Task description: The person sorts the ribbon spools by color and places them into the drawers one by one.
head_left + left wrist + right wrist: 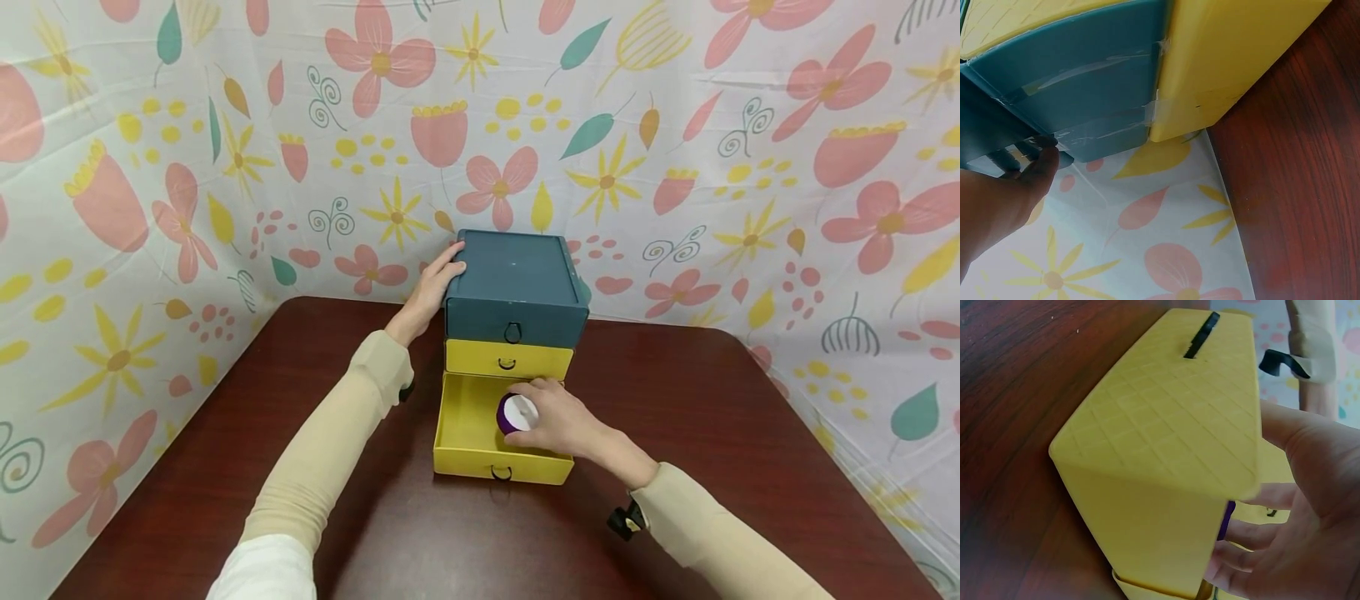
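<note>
A small drawer unit with a dark blue top stands on the table. Its lowest yellow drawer is pulled out. My right hand reaches into that drawer, thumb and fingers around a round white thing with a purple rim. In the right wrist view the drawer's wall hides most of it, and only a purple sliver shows beside the fingers. My left hand rests against the unit's upper left edge; in the left wrist view its fingers touch the blue side.
Above the pulled-out drawer, a yellow drawer with a black loop handle is closed. The blue front over it has a similar loop. The dark red-brown wooden table extends around the unit, and a flower-patterned cloth hangs behind.
</note>
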The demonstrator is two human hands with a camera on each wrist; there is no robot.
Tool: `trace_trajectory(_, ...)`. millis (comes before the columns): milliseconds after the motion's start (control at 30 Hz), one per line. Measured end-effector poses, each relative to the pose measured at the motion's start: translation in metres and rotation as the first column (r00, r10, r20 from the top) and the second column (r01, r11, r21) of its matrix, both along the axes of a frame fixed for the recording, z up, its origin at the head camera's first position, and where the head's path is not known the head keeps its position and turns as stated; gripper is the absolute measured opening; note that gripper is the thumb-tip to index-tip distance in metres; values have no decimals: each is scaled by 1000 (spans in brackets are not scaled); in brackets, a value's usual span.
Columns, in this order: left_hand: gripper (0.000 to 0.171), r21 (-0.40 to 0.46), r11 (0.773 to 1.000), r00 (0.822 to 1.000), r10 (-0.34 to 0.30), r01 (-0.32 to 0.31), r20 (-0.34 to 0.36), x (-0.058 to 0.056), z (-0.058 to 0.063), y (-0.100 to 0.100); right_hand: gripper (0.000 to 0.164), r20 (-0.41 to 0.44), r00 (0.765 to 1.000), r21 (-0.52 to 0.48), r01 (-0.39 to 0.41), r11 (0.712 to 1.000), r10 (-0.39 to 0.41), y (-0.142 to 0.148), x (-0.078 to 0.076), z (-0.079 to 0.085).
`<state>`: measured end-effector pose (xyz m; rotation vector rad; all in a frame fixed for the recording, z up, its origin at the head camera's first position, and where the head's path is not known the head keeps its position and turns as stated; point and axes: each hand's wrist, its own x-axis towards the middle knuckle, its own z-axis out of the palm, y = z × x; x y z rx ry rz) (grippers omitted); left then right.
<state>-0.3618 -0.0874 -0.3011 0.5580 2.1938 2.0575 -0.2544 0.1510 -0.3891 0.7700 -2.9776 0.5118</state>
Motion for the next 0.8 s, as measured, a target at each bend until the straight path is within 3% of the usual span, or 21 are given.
trace_trajectory(200,55,-4,1000,1000,0,0,12,0,1,2,68,24,1000,-9,-18,1000,19,-3,0,-3)
trace_trajectory(367,55,3,1000,1000,-3,3,10,-4,-1,1,42,-51,997,-90,-59,994,55,0,10,2)
trace_trajectory(467,55,8,1000,1000,2,-2,9,-11,-7,2,14,-71,995,-232,-87,969,72,4,23,8)
trace_trajectory(500,55,9,1000,1000,5,-5,8,-13,-9,2,10,-50,994,-285,-104,953,93,5,28,9)
trace_trajectory(567,55,13,1000,1000,10,-10,9,-19,-15,2,19,68,983,-378,-131,916,168,8,38,11)
trace_trajectory(600,55,11,1000,1000,15,-15,8,-21,-17,3,24,166,961,-425,-135,895,223,10,43,10)
trace_trajectory(633,54,7,1000,1000,18,-18,4,-22,-19,3,30,277,918,-468,-131,874,285,11,48,8)
trace_trajectory(667,54,3,1000,1000,21,-21,2,-23,-20,3,37,400,851,-507,-104,856,340,12,53,5)
trace_trajectory(733,54,-5,1000,1000,30,-31,-8,-24,-21,2,50,616,678,-544,-3,839,402,13,62,-4)
trace_trajectory(800,54,-16,999,999,44,-44,-23,-25,-21,2,59,746,513,-550,117,827,424,12,67,-15)
